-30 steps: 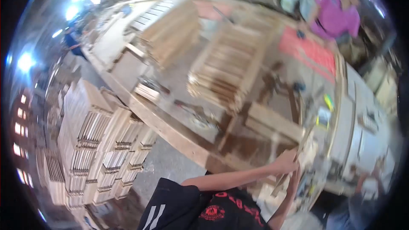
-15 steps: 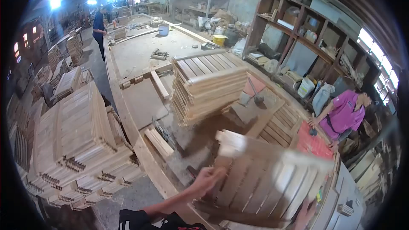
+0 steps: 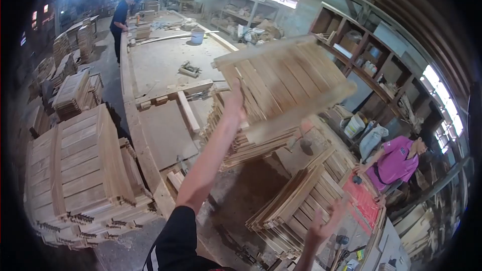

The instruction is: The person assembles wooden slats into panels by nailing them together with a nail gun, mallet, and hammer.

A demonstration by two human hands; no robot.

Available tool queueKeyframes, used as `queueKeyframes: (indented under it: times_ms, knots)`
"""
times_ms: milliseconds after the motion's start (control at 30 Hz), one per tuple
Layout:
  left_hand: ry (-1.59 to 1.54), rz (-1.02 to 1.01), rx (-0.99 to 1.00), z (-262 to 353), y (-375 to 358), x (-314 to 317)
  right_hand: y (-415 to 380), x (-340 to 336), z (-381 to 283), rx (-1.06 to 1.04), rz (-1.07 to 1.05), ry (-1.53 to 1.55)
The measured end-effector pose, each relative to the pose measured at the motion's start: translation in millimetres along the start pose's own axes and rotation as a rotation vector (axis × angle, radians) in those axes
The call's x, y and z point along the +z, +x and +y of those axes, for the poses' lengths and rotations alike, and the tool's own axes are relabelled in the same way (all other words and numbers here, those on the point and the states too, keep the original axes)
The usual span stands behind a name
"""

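Observation:
A slatted wooden panel (image 3: 286,83) is tilted over the far stack of similar panels (image 3: 236,155), blurred along its near edge. My left hand (image 3: 235,104) reaches forward and grips the panel's left side; its fingertips are partly hidden. Below and to the right, my right hand (image 3: 321,223) is open with fingers spread, holding nothing. It is in front of a nearer stack of slatted panels (image 3: 296,206) on the workbench.
A large pile of panels (image 3: 75,160) stands left of the bench's wooden edge (image 3: 145,150). A person in a pink shirt (image 3: 396,163) works by a red surface (image 3: 361,203) at right. Another person (image 3: 119,22) stands far left. Shelves (image 3: 371,60) line the wall.
The panel has moved from low in front of me up and away, over the far stack. My left hand went with it, while my right hand let go. The nearer stack is now uncovered.

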State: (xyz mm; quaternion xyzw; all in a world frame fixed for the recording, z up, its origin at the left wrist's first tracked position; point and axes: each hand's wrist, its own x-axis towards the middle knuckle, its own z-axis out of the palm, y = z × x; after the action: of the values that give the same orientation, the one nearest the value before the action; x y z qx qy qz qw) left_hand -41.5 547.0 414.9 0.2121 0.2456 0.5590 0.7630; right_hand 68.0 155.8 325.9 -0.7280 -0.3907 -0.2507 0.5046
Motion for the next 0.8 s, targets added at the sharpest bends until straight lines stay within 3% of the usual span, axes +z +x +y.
queueKeyframes:
  times_ms: [67,100,133,167,233,333,400,433,500,533,600,700,800]
  knots:
    - [0.459,-0.015,0.005,-3,87,-33,-50,-4,25,0.191,-0.062,-0.072]
    - [1.003,-0.146,0.13,-1,127,-61,-73,-11,36,0.264,-0.086,-0.098]
    - [1.352,-0.113,0.283,-9,136,-72,-97,-19,42,0.332,-0.115,-0.141]
    - [1.699,-0.026,0.439,-17,144,-82,-121,-28,50,0.406,-0.143,-0.178]
    - [1.952,0.542,0.803,-39,112,-85,-170,-54,69,0.622,-0.359,-0.271]
    - [2.032,-0.314,0.535,-54,91,-59,-208,-70,54,0.773,-0.383,-0.315]
    - [2.024,-0.361,0.706,-81,108,-83,-222,-69,57,0.787,-0.345,-0.212]
    - [2.005,-0.38,0.798,-98,122,-97,-235,-75,78,0.686,-0.416,-0.188]
    - [1.852,-0.363,1.101,-122,138,-111,-195,-70,53,0.809,-0.511,-0.31]
    - [1.863,-0.414,1.031,-116,133,-102,-182,-65,42,0.881,-0.556,-0.362]
    - [1.891,-0.509,0.87,-104,123,-91,-192,-60,61,0.809,-0.48,-0.252]
    - [2.062,-0.662,1.036,-111,141,-90,-192,-54,78,0.698,-0.501,-0.193]
    - [1.923,-0.702,1.077,-103,145,-80,-189,-48,81,0.671,-0.528,-0.135]
